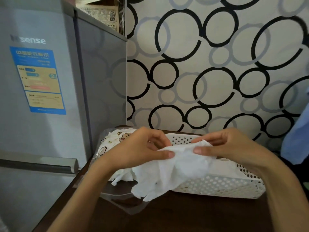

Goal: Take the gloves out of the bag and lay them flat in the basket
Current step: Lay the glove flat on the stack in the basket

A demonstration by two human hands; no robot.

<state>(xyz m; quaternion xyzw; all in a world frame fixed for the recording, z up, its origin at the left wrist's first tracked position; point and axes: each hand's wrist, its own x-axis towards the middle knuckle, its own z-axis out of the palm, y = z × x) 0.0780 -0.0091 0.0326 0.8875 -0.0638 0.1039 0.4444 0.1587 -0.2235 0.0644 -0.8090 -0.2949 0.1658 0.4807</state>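
A white glove (177,171) hangs between both my hands above the front left corner of the white perforated basket (222,186). My left hand (138,148) pinches its upper edge with thumb and fingers. My right hand (232,144) pinches the same edge a little to the right. The glove's fingers dangle over the basket's corner toward the table. To the left lies the clear plastic bag (110,144) with cartoon prints, and more white gloves (123,175) spill from it by my left wrist.
Everything sits on a dark brown table (184,216). A grey fridge (41,97) stands close on the left. A wall with black and grey circles (209,64) rises right behind the basket. Blue cloth (296,139) hangs at the right edge.
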